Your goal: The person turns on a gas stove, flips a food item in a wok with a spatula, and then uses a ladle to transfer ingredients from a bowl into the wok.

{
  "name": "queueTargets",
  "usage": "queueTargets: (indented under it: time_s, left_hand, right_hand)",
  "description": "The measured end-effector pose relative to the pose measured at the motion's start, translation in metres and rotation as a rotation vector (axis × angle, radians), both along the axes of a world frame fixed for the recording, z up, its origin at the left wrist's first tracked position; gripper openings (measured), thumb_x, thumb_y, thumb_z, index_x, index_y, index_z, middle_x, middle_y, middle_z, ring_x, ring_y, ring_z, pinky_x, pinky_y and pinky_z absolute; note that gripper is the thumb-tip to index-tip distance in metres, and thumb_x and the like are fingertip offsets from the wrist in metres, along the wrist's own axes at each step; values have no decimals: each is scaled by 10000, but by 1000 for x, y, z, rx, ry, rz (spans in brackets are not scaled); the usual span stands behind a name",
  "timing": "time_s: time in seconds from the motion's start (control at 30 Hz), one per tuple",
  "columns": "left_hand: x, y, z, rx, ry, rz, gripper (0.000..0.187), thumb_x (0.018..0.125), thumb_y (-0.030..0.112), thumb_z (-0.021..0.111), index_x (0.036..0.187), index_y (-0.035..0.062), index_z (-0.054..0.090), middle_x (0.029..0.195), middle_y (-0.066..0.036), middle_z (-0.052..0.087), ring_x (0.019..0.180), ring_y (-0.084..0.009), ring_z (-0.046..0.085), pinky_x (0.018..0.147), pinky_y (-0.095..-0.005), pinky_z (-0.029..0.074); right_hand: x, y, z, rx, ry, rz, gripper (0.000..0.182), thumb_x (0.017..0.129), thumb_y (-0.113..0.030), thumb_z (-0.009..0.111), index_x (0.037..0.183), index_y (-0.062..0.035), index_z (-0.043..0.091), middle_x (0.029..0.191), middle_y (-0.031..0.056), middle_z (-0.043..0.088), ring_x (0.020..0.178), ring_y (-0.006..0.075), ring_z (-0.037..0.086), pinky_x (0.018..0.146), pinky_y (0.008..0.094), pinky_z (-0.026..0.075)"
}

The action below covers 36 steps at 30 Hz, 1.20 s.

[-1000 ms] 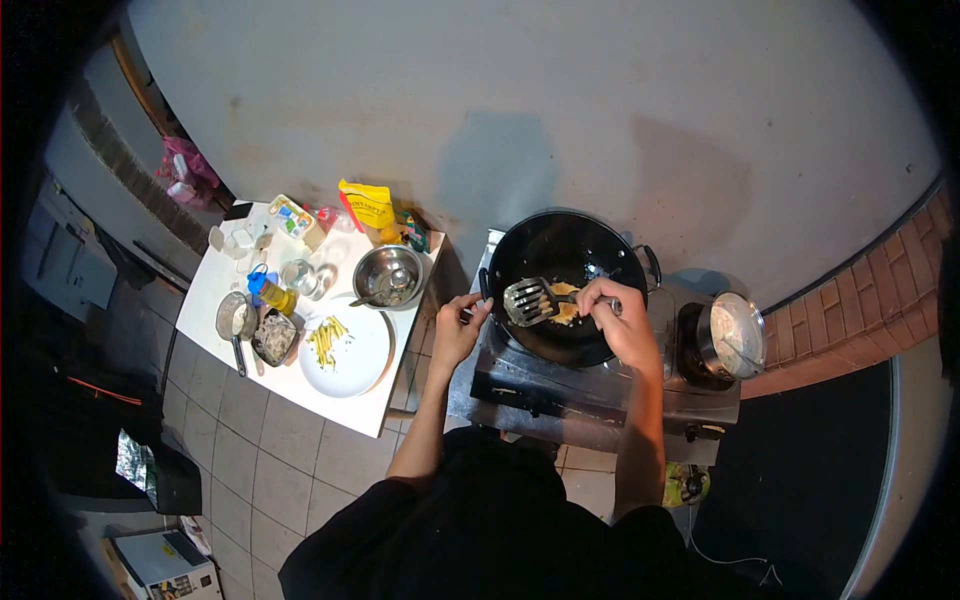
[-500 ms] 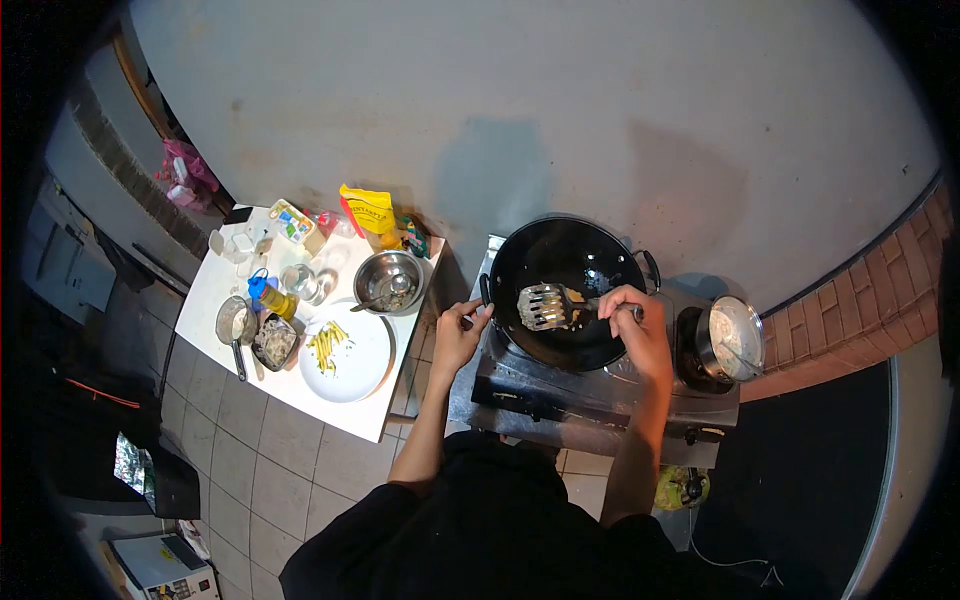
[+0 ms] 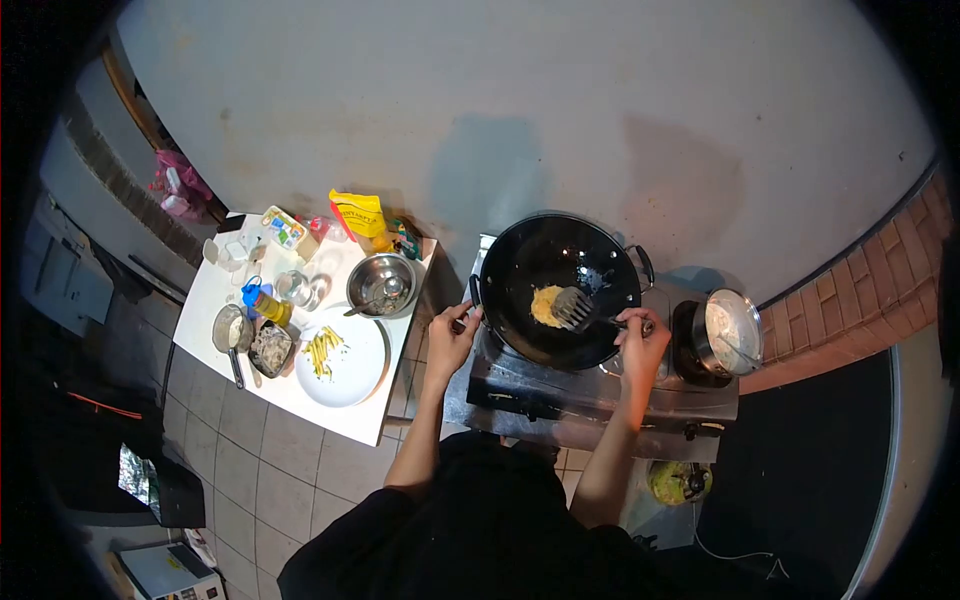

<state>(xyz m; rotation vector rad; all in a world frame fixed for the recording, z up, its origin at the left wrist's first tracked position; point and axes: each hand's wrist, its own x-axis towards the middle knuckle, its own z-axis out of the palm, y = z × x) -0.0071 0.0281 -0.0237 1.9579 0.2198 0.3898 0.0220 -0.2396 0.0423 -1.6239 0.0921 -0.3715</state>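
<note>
The person's right hand (image 3: 642, 342) has its grip closed around the handle of a slotted spatula (image 3: 573, 310), whose head is lowered into a large black wok (image 3: 565, 245). The head slants against the right edge of a golden, roundish piece of food (image 3: 544, 306), which lies on the wok's inner surface, a little to the near side of the middle. The left hand (image 3: 452, 335) is at the wok's left handle (image 3: 474, 291), its fingers curled; how firmly that grip has hold of the handle, if at all, cannot be told.

The wok sits on the left side of a metal stove (image 3: 560, 405). On the stove's right side stands a smaller pot (image 3: 705, 345) with pale contents and a utensil leaning in it.

Well to the left, a white tabletop (image 3: 290, 400) carries a white plate (image 3: 345, 388) with yellow-green strips (image 3: 322, 352) on its left part. Just beyond the plate is a metal bowl (image 3: 372, 271) with a spoon inside, and farther back a yellow packet (image 3: 357, 214) stands near the wall. A blue-capped bottle (image 3: 273, 307) lies tilted left of the plate.
</note>
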Motion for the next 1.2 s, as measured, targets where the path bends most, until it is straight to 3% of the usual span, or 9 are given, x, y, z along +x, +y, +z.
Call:
queueTargets:
  time_s: [0.2,0.27,0.33,0.4,0.47,0.67,0.87,0.93,1.2]
  left_hand:
    - [3,-4,-5,-3,-113,42,299,830,221,665,1018,-11,658,645,-73,566,500,-80,470,482,-235,375]
    - [1,-4,0,1,13,21,357,852,212,636,1064,-74,612,836,-175,673,720,-155,617,675,-278,473]
    - [1,-4,-2,-15,18,19,366,854,215,635,1069,-79,607,838,-175,673,731,-159,622,681,-277,475]
    - [2,-5,-6,-31,28,20,376,855,219,635,1074,-85,602,839,-174,673,742,-164,626,686,-277,476]
    - [3,-7,-14,-33,-153,56,299,841,204,653,1031,-28,647,656,-95,581,522,-88,479,488,-244,372]
    - [-2,-8,-3,30,-100,67,299,851,190,639,1033,-47,637,660,-102,585,532,-86,473,486,-246,367]
    - [0,-7,-13,-17,-134,52,301,854,192,635,1029,-54,633,681,-113,600,534,-93,473,484,-256,363]
    - [-1,-6,-9,-5,-128,42,301,855,191,635,1028,-55,633,688,-119,603,537,-94,473,487,-254,365]
    - [-1,-6,-9,7,-127,27,290,850,181,639,1012,-59,635,694,-118,606,540,-91,466,491,-244,367]
  right_hand:
    - [-3,9,-15,144,4,35,130,884,-28,482,808,26,573,760,77,618,471,95,540,384,214,381]
    - [-2,12,-21,140,15,72,156,896,-40,477,793,40,562,752,80,612,486,105,563,386,220,410]
    - [-1,16,-25,152,-12,82,190,913,-63,480,775,49,547,735,85,606,480,113,571,388,223,427]
    - [-2,19,-25,87,-1,114,210,922,-84,487,768,49,537,721,85,600,462,111,563,388,219,428]
    - [-5,23,-22,82,5,100,253,919,-100,508,708,36,535,613,63,572,450,97,555,379,218,399]
    - [5,28,-33,-346,-125,-65,329,843,-70,572,541,21,479,417,62,421,402,65,377,399,292,286]
    - [15,25,-39,-413,-124,-112,270,784,-53,570,559,44,459,480,165,444,422,248,319,459,360,317]
    - [16,26,-37,-426,-65,-112,268,798,-78,562,570,41,487,514,179,501,453,334,403,494,386,360]
    - [13,29,-25,-408,36,-75,279,832,-134,550,600,20,567,573,153,599,580,339,608,558,393,444]
